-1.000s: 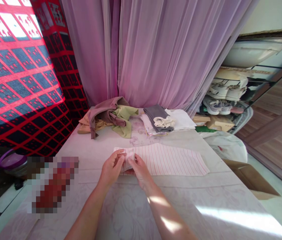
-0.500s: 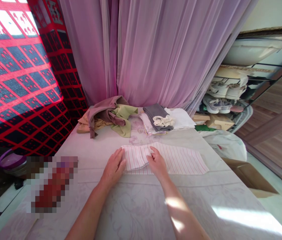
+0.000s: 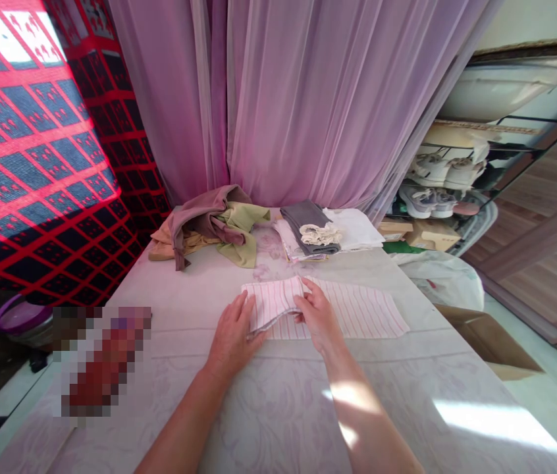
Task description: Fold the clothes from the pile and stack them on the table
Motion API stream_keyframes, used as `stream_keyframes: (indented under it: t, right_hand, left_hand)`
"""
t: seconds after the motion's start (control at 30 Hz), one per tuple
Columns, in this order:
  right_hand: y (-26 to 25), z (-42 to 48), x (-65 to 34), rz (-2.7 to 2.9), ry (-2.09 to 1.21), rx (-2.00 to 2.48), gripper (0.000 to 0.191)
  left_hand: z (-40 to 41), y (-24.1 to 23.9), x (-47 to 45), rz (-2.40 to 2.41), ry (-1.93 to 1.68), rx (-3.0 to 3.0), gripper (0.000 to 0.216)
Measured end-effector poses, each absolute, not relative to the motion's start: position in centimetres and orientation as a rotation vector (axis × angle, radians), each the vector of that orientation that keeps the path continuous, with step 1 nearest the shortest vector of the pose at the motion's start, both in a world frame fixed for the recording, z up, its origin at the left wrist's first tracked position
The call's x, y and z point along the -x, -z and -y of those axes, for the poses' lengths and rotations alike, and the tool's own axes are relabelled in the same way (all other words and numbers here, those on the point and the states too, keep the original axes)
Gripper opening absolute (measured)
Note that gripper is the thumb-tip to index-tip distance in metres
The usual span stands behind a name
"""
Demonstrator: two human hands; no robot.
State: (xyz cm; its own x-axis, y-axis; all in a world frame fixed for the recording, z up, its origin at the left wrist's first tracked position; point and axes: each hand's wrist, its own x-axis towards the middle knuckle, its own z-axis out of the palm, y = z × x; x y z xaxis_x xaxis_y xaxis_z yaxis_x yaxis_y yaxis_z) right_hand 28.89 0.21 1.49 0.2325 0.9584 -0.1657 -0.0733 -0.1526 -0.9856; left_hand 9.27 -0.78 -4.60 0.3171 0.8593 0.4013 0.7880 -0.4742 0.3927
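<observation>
A white garment with pink stripes (image 3: 362, 306), long and narrow like folded trousers, lies across the table. Its left part is doubled back over the rest, and the front edge of this layer bulges up a little. My left hand (image 3: 234, 329) rests on the left end of the fold, fingers stretched out over the cloth and thumb near the front edge. At the fold's right edge, my right hand (image 3: 318, 316) pinches the upper layer between thumb and fingers. Some right fingertips are hidden under the cloth.
Behind lie a heap of brown and green clothes (image 3: 209, 227) and a folded grey garment (image 3: 308, 224) with a cream scrunchie-like item (image 3: 320, 234) on top. A purple curtain (image 3: 308, 99) hangs beyond the table (image 3: 278, 408). An open cardboard box (image 3: 486, 339) stands right, below a shoe rack (image 3: 515, 155).
My right hand has closed on the fold's right edge and raised it slightly. My left hand has shifted a little right along the cloth. The view has tilted slightly.
</observation>
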Motion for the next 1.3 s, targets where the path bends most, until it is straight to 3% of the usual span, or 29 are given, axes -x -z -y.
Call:
stream_keyframes:
  t: [0.2,0.47,0.67,1.07,1.17,1.3]
  right_hand:
    - [-1.1,-0.5,-29.3,1.032,-1.102,1.367,0.065]
    - [3.0,0.2,-32.1,1.396,-0.683,1.763,0.029]
    - [3.2,1.0,-31.7,1.595,-0.357,1.901,0.028]
    - [2.6,1.3,-30.5,1.868,0.122,1.885,0.028]
    - [2.5,0.9,-29.3,2.089,0.107,1.771,0.04]
    - [3.0,0.6,-28.4,2.236,-0.129,1.952,0.049]
  left_hand:
    - [0.9,4.3,-8.5,-1.523,-0.729,-2.49,0.072]
    - [1.2,3.4,-8.3,-1.482,-0.413,-2.568,0.054]
    - [1.4,3.4,-8.2,-1.474,-0.408,-2.587,0.047]
    - [0.9,4.1,-7.9,-1.57,-0.435,-2.484,0.055]
    - [0.8,4.2,-8.1,-1.606,-0.397,-2.465,0.055]
    - [1.0,4.1,-8.3,-1.627,-0.376,-2.475,0.052]
